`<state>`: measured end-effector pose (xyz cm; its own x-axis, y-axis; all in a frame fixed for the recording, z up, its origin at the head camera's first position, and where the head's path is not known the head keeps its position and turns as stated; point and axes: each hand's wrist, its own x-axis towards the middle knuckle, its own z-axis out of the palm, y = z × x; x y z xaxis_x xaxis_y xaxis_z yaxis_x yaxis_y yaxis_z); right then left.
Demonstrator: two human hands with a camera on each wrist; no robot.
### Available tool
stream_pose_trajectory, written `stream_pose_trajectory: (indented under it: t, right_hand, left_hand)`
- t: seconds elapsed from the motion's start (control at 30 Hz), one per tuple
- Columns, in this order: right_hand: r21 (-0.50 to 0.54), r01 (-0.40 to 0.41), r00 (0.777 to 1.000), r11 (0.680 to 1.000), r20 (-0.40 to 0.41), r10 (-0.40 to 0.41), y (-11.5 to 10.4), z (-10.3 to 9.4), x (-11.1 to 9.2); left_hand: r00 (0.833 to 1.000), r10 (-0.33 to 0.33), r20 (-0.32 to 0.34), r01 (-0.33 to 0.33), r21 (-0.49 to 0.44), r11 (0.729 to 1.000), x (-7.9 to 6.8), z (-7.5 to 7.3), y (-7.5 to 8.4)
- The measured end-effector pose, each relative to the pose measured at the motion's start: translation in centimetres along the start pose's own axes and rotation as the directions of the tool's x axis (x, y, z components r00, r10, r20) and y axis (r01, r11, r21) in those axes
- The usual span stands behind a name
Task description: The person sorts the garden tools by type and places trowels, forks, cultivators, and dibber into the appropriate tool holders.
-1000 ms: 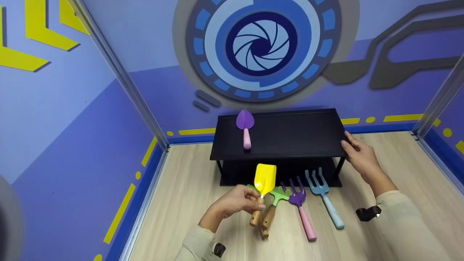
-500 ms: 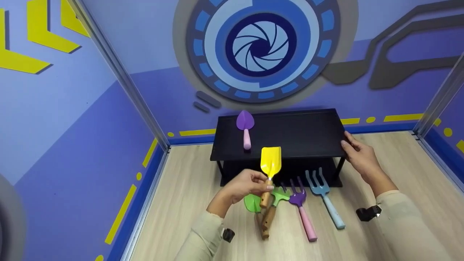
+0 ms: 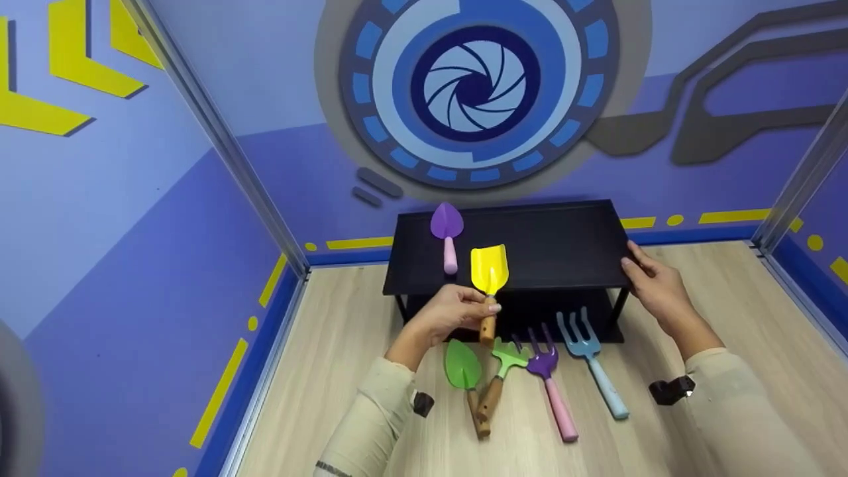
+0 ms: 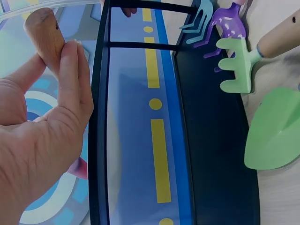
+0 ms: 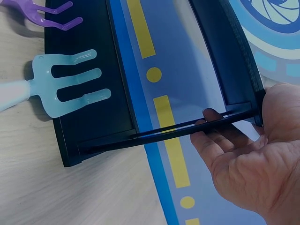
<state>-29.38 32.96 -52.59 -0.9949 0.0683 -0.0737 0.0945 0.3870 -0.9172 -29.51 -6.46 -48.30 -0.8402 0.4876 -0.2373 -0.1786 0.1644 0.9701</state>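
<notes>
My left hand [image 3: 450, 310] pinches the wooden handle of a yellow hand shovel [image 3: 490, 268], blade pointing away, over the front edge of a two-tier black shelf [image 3: 556, 245]. The left wrist view shows the butt of that wooden handle [image 4: 44, 35] between thumb and fingers; the blade is out of sight there. My right hand [image 3: 662, 291] grips the shelf's right end, and in the right wrist view its fingers [image 5: 208, 143] reach round the side bar. A purple trowel [image 3: 448, 222] with a pink handle lies on the left of the top tier.
In front of the shelf lie a green trowel [image 3: 463, 366] and a green rake [image 3: 509, 358], their wooden handles crossing. Right of them are a purple fork [image 3: 544, 362] and a light blue fork [image 3: 584, 346], tines over the lower tier [image 5: 93, 126]. Printed walls [image 3: 285, 165] enclose the table.
My left hand has carried the yellow hand shovel up and forward, from above the green tools to the shelf's front edge, uncovering the green trowel. The right hand stays on the shelf.
</notes>
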Motion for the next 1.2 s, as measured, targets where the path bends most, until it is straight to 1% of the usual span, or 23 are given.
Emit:
stream_pose_trajectory:
  t: [0.2, 0.4, 0.53, 0.7, 0.9, 1.03, 1.2]
  right_hand:
    - [0.001, 0.002, 1.0, 1.0, -0.006, -0.002, -0.1, 0.1, -0.1]
    - [-0.005, 0.002, 1.0, 1.0, -0.012, -0.002, 0.0, 0.1, -0.1]
    - [-0.002, -0.003, 1.0, 1.0, -0.012, 0.003, 0.0, 0.1, 0.0]
    - [0.005, -0.007, 1.0, 1.0, -0.011, 0.007, 0.1, 0.0, 0.0]
    - [0.011, -0.007, 1.0, 1.0, -0.006, 0.007, 0.1, 0.0, 0.0]
    - [0.014, -0.006, 1.0, 1.0, -0.005, 0.006, 0.1, 0.0, 0.0]
    - [0.006, -0.006, 1.0, 1.0, -0.013, 0.007, 0.1, 0.2, 0.0]
  left_hand:
    - [1.0, 0.0, -0.024, 0.0, 0.001, 1.0, 0.9, 0.1, 1.1]
    - [0.995, 0.005, -0.098, -0.005, -0.003, 1.0, 2.1, 0.3, 2.2]
    - [0.99, 0.002, -0.143, 0.003, 0.036, 0.999, 2.8, 0.4, 2.8]
    - [0.988, -0.003, -0.152, 0.016, 0.087, 0.996, 3.4, 0.6, 3.8]
    - [0.989, -0.033, -0.143, 0.048, 0.104, 0.993, 4.6, 0.9, 5.1]
    - [0.985, -0.041, -0.168, 0.062, 0.125, 0.99, 5.2, 1.0, 5.7]
    - [0.979, -0.059, -0.196, 0.082, 0.112, 0.99, 5.9, 1.2, 6.0]
